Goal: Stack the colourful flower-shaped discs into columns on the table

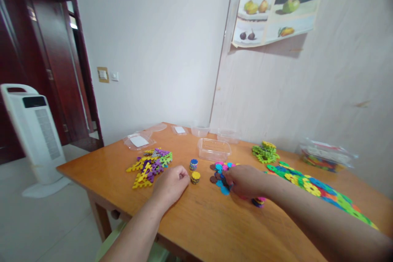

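Note:
My left hand (172, 183) rests on the table with its fingers curled closed; anything inside them is hidden. Just to its right stand a short stack of yellow-topped plastic discs (195, 177) and a blue-topped stack (193, 164). Over a loose pile of blue, brown and pink notched discs (219, 175) is my right hand (245, 181). Its fingers are bent down and pressed together among the discs, and what they grip cannot be made out. Another small stack of discs (258, 202) shows partly from under the right wrist.
Purple, yellow and green interlocking pieces (152, 166) lie to the left. A clear plastic box (214, 150) stands behind the discs. Green flower-shaped pieces (265, 152), a colourful spread of rings (319, 188) and a filled clear bag (326, 156) occupy the right side.

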`<control>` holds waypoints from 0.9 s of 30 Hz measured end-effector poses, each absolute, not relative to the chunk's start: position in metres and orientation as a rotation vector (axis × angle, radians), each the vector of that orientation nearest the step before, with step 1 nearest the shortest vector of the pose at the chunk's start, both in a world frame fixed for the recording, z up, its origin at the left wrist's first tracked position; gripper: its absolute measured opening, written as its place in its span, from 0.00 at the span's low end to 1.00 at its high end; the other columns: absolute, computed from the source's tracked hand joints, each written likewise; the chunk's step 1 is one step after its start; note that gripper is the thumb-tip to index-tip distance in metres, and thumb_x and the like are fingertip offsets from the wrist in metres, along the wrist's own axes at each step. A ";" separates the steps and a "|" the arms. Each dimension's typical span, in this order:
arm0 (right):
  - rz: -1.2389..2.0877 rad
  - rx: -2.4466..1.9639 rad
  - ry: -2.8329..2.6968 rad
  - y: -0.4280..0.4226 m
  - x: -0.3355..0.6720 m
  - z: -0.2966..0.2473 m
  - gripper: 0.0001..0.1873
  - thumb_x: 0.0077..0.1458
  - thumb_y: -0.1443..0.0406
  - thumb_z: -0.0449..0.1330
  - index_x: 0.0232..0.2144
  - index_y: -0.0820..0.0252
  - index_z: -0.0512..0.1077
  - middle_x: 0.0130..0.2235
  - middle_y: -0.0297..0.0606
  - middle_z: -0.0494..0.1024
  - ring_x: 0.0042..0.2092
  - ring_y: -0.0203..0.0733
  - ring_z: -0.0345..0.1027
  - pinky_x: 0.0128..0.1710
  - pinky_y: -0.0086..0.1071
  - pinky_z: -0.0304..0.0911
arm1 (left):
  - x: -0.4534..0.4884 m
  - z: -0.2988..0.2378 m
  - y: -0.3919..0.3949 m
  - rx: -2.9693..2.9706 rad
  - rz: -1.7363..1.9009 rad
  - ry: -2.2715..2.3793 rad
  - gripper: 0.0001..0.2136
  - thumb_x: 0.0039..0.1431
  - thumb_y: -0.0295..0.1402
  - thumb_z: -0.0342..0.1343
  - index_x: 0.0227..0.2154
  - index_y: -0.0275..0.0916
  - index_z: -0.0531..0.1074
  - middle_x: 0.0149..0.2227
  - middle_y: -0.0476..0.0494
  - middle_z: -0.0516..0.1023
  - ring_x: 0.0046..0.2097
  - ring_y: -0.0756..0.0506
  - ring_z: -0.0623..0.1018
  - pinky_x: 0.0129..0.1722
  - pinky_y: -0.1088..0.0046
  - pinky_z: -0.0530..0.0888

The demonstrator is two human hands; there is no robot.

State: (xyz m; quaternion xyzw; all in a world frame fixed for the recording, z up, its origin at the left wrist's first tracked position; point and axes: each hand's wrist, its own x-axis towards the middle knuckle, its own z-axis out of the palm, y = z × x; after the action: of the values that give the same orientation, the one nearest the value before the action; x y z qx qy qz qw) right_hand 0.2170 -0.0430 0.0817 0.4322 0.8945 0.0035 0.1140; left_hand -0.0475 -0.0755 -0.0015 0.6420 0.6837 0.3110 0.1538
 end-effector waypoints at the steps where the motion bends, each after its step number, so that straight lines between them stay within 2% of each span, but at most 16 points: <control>1: -0.044 1.277 2.640 -0.041 0.216 0.081 0.10 0.52 0.66 0.58 0.34 0.55 0.79 0.37 0.41 0.83 0.37 0.47 0.76 0.28 0.30 0.55 | -0.048 -0.002 -0.075 1.846 0.894 1.952 0.07 0.56 0.36 0.53 0.28 0.43 0.75 0.29 0.53 0.79 0.32 0.49 0.74 0.28 0.74 0.55; 4: -0.309 1.329 2.730 -0.035 0.205 0.081 0.08 0.54 0.67 0.57 0.29 0.58 0.77 0.32 0.37 0.81 0.32 0.40 0.72 0.27 0.28 0.55 | -0.048 -0.003 -0.074 1.852 0.905 1.938 0.07 0.57 0.36 0.53 0.28 0.43 0.74 0.29 0.52 0.79 0.32 0.49 0.74 0.28 0.74 0.56; 10: -1.093 1.787 2.710 -0.027 0.163 0.066 0.03 0.53 0.69 0.60 0.32 0.58 0.73 0.24 0.29 0.74 0.23 0.32 0.64 0.21 0.23 0.54 | -0.046 0.003 -0.078 1.845 0.909 1.959 0.07 0.57 0.36 0.54 0.28 0.42 0.75 0.30 0.51 0.79 0.32 0.49 0.74 0.28 0.74 0.56; 12: -1.195 1.845 2.676 -0.022 0.150 0.057 0.03 0.54 0.67 0.60 0.34 0.59 0.73 0.22 0.28 0.72 0.22 0.32 0.63 0.21 0.23 0.54 | -0.045 0.005 -0.078 1.845 0.907 1.963 0.08 0.57 0.37 0.54 0.28 0.42 0.75 0.30 0.51 0.80 0.33 0.48 0.74 0.28 0.74 0.56; 18: -1.210 1.868 2.718 -0.010 0.131 0.040 0.04 0.54 0.64 0.61 0.30 0.59 0.72 0.21 0.27 0.71 0.19 0.28 0.58 0.21 0.22 0.55 | -0.045 0.002 -0.077 1.845 0.923 1.955 0.07 0.57 0.35 0.54 0.29 0.42 0.76 0.31 0.50 0.80 0.33 0.48 0.74 0.29 0.74 0.57; 21: -1.162 1.907 2.732 -0.009 0.131 0.037 0.05 0.55 0.63 0.62 0.31 0.60 0.72 0.21 0.27 0.71 0.20 0.28 0.60 0.21 0.21 0.55 | -0.046 0.001 -0.077 1.847 0.936 1.937 0.07 0.57 0.35 0.54 0.29 0.42 0.76 0.31 0.51 0.80 0.33 0.48 0.75 0.29 0.74 0.57; 24: -1.077 1.964 2.733 -0.010 0.137 0.040 0.04 0.58 0.64 0.58 0.34 0.59 0.71 0.22 0.28 0.70 0.20 0.30 0.62 0.21 0.22 0.55 | -0.046 0.001 -0.077 1.850 0.946 1.927 0.07 0.57 0.36 0.54 0.29 0.43 0.76 0.30 0.51 0.80 0.33 0.49 0.75 0.29 0.74 0.58; 27: -0.919 1.995 2.744 -0.009 0.152 0.048 0.02 0.57 0.66 0.58 0.34 0.59 0.70 0.25 0.30 0.73 0.23 0.31 0.65 0.22 0.22 0.56 | -0.046 0.002 -0.078 1.845 0.931 1.941 0.08 0.57 0.38 0.54 0.28 0.43 0.76 0.29 0.52 0.79 0.32 0.49 0.74 0.29 0.74 0.57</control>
State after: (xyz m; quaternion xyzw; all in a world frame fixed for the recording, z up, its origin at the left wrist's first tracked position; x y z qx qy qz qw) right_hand 0.1523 -0.0086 0.0481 0.5576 0.7672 -0.2570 -0.1857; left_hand -0.0460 -0.0777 0.0016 0.6431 0.6766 0.3246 0.1524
